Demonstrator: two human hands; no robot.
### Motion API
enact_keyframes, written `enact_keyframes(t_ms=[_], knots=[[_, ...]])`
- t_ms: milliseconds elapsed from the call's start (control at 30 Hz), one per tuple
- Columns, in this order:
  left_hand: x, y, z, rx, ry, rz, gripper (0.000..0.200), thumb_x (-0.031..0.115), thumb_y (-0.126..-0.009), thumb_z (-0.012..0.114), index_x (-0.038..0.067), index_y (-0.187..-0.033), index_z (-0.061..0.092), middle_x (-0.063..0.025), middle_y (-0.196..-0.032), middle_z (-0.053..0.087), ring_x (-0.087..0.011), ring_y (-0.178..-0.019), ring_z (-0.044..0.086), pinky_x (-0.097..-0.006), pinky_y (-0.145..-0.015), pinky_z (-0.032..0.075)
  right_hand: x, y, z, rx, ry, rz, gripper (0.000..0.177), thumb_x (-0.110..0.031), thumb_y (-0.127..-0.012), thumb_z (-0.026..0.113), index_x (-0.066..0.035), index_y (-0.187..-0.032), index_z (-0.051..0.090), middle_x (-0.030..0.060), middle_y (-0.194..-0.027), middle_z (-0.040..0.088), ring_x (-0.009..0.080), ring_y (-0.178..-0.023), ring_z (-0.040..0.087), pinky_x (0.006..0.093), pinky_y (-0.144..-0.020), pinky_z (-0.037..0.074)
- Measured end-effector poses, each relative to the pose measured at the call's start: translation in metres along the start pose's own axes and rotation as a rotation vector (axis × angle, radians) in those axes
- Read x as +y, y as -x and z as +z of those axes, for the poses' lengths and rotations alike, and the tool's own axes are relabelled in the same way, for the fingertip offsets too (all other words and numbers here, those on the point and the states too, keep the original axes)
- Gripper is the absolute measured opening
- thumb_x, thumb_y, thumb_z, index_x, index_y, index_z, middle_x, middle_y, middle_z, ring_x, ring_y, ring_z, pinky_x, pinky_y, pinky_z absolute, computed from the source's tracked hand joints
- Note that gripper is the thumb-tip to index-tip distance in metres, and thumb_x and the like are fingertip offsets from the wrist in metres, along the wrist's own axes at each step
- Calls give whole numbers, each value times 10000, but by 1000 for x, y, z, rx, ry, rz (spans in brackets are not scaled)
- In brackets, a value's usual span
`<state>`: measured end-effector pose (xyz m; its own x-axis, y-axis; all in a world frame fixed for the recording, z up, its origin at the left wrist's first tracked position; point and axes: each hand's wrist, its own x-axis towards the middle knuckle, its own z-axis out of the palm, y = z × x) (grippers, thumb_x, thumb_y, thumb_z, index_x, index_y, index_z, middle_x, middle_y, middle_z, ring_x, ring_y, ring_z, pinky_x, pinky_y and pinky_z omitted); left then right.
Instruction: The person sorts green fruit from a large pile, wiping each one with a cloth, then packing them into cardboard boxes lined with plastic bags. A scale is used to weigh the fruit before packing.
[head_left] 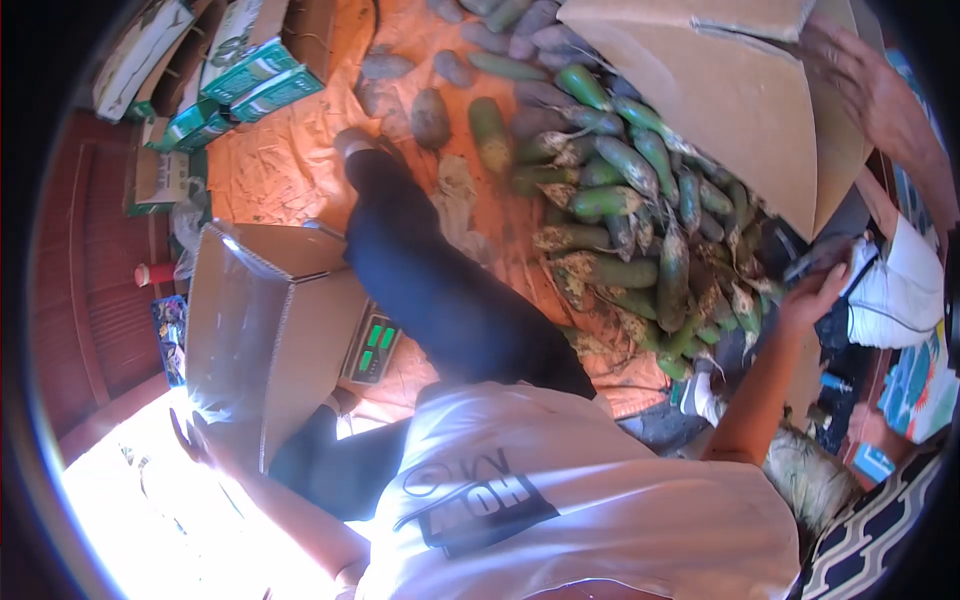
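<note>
At lower left my left hand point(195, 440) rests against the lower side of a cardboard box point(240, 330), fingers spread. Beside that box is a scale point(370, 345) with lit green digits; the box hides part of it. On the right, my right hand point(815, 293) is stretched out below a large tilted cardboard box point(730, 90), its fingers extended. A dark grey item point(808, 260) lies near those fingers, too blurred to name. Between my hands and beyond my leg is a heap of long green radishes point(620, 200) with pale, soil-marked root ends.
Another person's hand point(865, 95) touches the large box at upper right. Loose radishes point(430, 118) lie on the orange sheet point(270, 180). Green-and-white cartons point(255, 80) stand at upper left. A patterned cloth point(875, 520) is at lower right.
</note>
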<state>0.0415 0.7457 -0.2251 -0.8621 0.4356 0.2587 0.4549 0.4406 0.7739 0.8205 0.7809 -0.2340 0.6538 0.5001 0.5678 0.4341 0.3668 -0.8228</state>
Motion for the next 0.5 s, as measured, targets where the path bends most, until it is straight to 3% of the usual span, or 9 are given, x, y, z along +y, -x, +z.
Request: enact_keyframes(t_ms=[67,100,133,200,267,333,400,467,500], knots=[[-17,-9,2,-2,16,54,408,144,-892,592,119,-1294,525,-146,-1187,577,-205,-1021,560,-332,-851,433,-43,-29,63,-127,303,-206,617,-161,-885,600,53,-1374,290,185,-1407,344,249,-1293,348,370,-1082,253],[-19,-12,3,-27,64,-20,405,137,-872,583,99,-1272,532,-160,-1260,526,-259,-1147,510,-364,-941,405,-50,-53,76,-174,503,-283,671,-177,-864,636,55,-1377,271,190,-1424,311,255,-1301,338,368,-1088,249],[-28,-16,1,-65,119,38,418,116,-876,563,74,-1288,502,-171,-1260,520,-261,-1163,493,-362,-956,389,-65,-70,102,-287,559,-329,699,-194,-849,658,47,-1380,273,188,-1402,346,250,-1288,358,357,-1082,259],[-4,-3,3,-43,141,-24,437,115,-878,558,67,-1305,475,-172,-1276,507,-256,-1174,482,-364,-963,379,-27,-103,122,-422,275,62,723,-227,-834,679,42,-1380,290,185,-1357,413,245,-1263,394,348,-1065,288],[3,5,7,-22,194,-60,434,109,-874,571,54,-1295,482,-159,-1269,512,-253,-1155,498,-360,-956,389,-11,-88,148,-429,438,112,681,-240,-802,716,30,-1328,378,163,-1304,481,236,-1177,469,337,-1009,341],[17,16,11,3,139,-121,408,82,-868,587,48,-1270,521,-168,-1240,534,-254,-1117,533,-350,-948,404,54,-66,141,-383,531,313,673,-267,-792,725,7,-1321,411,175,-1286,492,221,-1189,461,333,-998,352],[15,16,16,1,122,-120,408,81,-867,589,47,-1268,522,-168,-1240,534,-255,-1117,533,-353,-949,407,92,-24,133,-585,739,138,683,-271,-790,727,-7,-1331,406,173,-1265,515,223,-1165,494,322,-968,387],[6,14,12,-4,125,-92,407,80,-866,591,46,-1266,523,-168,-1241,534,-256,-1117,534,-355,-949,409,127,12,113,-700,625,461,665,-255,-796,720,4,-1325,411,160,-1246,541,236,-1121,540,328,-924,431],[1,13,13,-7,123,-71,407,80,-866,592,46,-1266,524,-168,-1241,533,-256,-1118,535,-356,-950,410,143,29,100,-681,608,469,638,-243,-799,716,9,-1309,427,152,-1215,565,234,-1087,564,329,-896,449]])
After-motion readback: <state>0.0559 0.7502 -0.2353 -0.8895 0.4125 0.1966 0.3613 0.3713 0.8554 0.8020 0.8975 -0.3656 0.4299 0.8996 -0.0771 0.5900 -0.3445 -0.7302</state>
